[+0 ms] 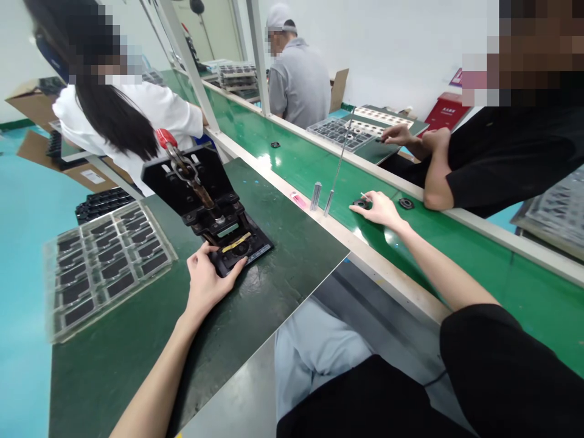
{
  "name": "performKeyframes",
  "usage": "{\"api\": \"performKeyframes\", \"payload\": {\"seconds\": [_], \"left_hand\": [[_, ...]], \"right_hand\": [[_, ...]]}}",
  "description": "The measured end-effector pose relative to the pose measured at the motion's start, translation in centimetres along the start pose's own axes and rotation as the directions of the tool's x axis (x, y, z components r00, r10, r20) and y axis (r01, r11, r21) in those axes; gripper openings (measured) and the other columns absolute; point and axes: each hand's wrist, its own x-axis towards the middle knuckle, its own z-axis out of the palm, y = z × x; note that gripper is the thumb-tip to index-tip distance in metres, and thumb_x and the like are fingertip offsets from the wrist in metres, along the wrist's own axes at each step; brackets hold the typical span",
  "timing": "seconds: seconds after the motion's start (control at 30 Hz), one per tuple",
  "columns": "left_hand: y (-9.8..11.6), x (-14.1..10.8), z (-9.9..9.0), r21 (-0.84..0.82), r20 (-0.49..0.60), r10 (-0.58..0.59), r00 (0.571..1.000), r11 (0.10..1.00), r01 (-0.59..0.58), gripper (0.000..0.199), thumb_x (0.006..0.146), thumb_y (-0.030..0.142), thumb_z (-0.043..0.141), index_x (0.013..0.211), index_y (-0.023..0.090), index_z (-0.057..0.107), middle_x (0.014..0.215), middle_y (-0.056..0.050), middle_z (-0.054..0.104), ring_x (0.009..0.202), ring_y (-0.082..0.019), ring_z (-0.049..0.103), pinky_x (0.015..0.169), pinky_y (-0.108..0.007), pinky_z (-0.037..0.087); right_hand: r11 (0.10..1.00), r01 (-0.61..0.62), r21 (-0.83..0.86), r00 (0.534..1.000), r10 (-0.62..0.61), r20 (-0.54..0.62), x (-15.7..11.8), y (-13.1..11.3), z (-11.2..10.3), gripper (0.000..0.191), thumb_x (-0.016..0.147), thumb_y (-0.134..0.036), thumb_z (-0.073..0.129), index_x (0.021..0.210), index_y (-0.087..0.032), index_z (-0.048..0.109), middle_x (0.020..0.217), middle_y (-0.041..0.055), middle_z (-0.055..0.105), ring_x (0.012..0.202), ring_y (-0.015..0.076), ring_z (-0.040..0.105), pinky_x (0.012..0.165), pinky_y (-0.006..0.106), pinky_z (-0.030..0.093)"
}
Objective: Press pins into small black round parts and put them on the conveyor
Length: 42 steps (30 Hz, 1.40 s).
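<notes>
My left hand (213, 277) rests at the near edge of a black clamp fixture (262, 241), thumb and fingers spread around its base. The fixture's hinged plate with a red-tipped lever (166, 139) is raised. A yellow strip (236, 243) lies across the round dark part in its base. Over on the green belt (314, 164), my right hand (376, 208) has its fingers closed at a small black round part (360, 204), with a thin pale piece at the fingertips. Another black part (406, 203) lies just right of that hand.
A clear tray (109, 267) of black parts lies left of the fixture. Metal rods (316, 196) stand on the belt's pale rail (374, 258). Further along the belt is one small black part (275, 145). People sit at left, behind and at right; one person's hands (401, 135) are across the belt.
</notes>
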Motion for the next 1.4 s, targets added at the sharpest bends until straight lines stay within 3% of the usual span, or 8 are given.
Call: {"api": "performKeyframes", "payload": {"seconds": [0.23, 0.4, 0.6, 0.73, 0.87, 0.97, 1.2, 1.4], "left_hand": [[0.3, -0.5, 0.0, 0.053, -0.113, 0.105, 0.988, 0.994, -0.1, 0.066, 0.076, 0.065, 0.074, 0.114, 0.018, 0.047, 0.129, -0.021, 0.058, 0.127, -0.041, 0.051, 0.103, -0.058, 0.048], [3.1, -1.9, -0.1, 0.159, -0.391, 0.367, 0.844, 0.93, -0.331, 0.049, 0.082, 0.042, 0.08, 0.113, 0.019, 0.05, 0.119, -0.016, 0.064, 0.115, -0.035, 0.062, 0.103, -0.057, 0.046], [5.5, -4.3, 0.9, -0.158, 0.015, 0.56, 0.828, 0.819, -0.551, 0.022, 0.097, 0.027, 0.064, 0.116, 0.022, 0.055, 0.101, -0.004, 0.069, 0.075, -0.015, 0.066, 0.067, -0.028, 0.055], [4.9, -4.1, 1.1, -0.201, 0.154, 0.575, 0.804, 0.815, -0.544, 0.037, 0.098, 0.034, 0.063, 0.132, 0.023, 0.052, 0.118, -0.009, 0.07, 0.096, -0.021, 0.07, 0.076, -0.032, 0.062], [4.0, -3.5, 0.9, -0.185, 0.194, 0.564, 0.802, 0.824, -0.535, 0.047, 0.098, 0.036, 0.064, 0.14, 0.022, 0.048, 0.126, -0.012, 0.067, 0.114, -0.025, 0.066, 0.087, -0.037, 0.064], [3.9, -3.6, 1.0, -0.175, 0.235, 0.574, 0.785, 0.819, -0.547, 0.052, 0.098, 0.039, 0.064, 0.144, 0.022, 0.046, 0.131, -0.013, 0.066, 0.12, -0.027, 0.065, 0.098, -0.042, 0.062], [4.8, -4.2, 1.5, -0.139, 0.243, 0.596, 0.766, 0.803, -0.58, 0.043, 0.1, 0.038, 0.063, 0.138, 0.022, 0.053, 0.126, -0.01, 0.07, 0.117, -0.026, 0.066, 0.102, -0.044, 0.059], [5.8, -5.0, 2.0, -0.21, 0.246, 0.547, 0.8, 0.836, -0.506, 0.04, 0.098, 0.039, 0.065, 0.133, 0.021, 0.056, 0.121, -0.011, 0.071, 0.114, -0.026, 0.067, 0.101, -0.043, 0.058]], "right_hand": [[0.976, -0.017, 0.215, 0.998, 0.029, -0.051, -1.1, 0.8, -1.1, 0.028, 0.076, -0.044, 0.083, 0.074, -0.024, 0.063, 0.081, 0.0085, 0.073, 0.072, 0.024, 0.064, 0.07, 0.038, 0.051], [0.929, 0.291, 0.227, 0.924, -0.211, -0.318, -8.6, -2.3, -3.8, 0.014, 0.088, -0.034, 0.076, 0.083, -0.022, 0.071, 0.077, 0.004, 0.074, 0.059, 0.0165, 0.058, 0.059, 0.032, 0.047], [0.732, 0.59, 0.342, 0.799, -0.466, -0.381, -16.8, -10.7, 0.0, 0.009, 0.098, -0.018, 0.065, 0.094, -0.021, 0.073, 0.09, 0.0049, 0.077, 0.08, 0.0164, 0.073, 0.073, 0.028, 0.058], [0.663, 0.698, 0.273, 0.716, -0.635, -0.289, -17.0, -15.2, 4.6, 0.017, 0.102, -0.018, 0.058, 0.098, -0.02, 0.074, 0.097, 0.0052, 0.079, 0.083, 0.0151, 0.075, 0.073, 0.025, 0.057], [0.577, 0.756, 0.31, 0.622, -0.781, -0.063, -16.5, -17.1, 6.0, 0.016, 0.1, -0.02, 0.061, 0.107, -0.021, 0.075, 0.11, 0.0046, 0.078, 0.088, 0.0161, 0.076, 0.072, 0.025, 0.057], [0.584, 0.657, 0.476, 0.657, -0.753, 0.017, -16.9, -16.6, 4.8, 0.027, 0.095, -0.019, 0.066, 0.121, -0.021, 0.073, 0.121, 0.0057, 0.075, 0.094, 0.017, 0.075, 0.078, 0.026, 0.058], [0.589, 0.289, 0.755, 0.91, -0.415, -0.025, -15.9, -15.2, 0.0, 0.028, 0.106, -0.03, 0.053, 0.104, -0.02, 0.079, 0.095, 0.0072, 0.074, 0.081, 0.016, 0.069, 0.071, 0.029, 0.055], [0.551, 0.462, 0.695, 0.884, -0.353, -0.308, -12.3, -17.8, -2.3, 0.032, 0.106, -0.042, 0.054, 0.111, -0.026, 0.081, 0.079, 0.0028, 0.061, 0.077, 0.0165, 0.056, 0.074, 0.033, 0.052]]}}
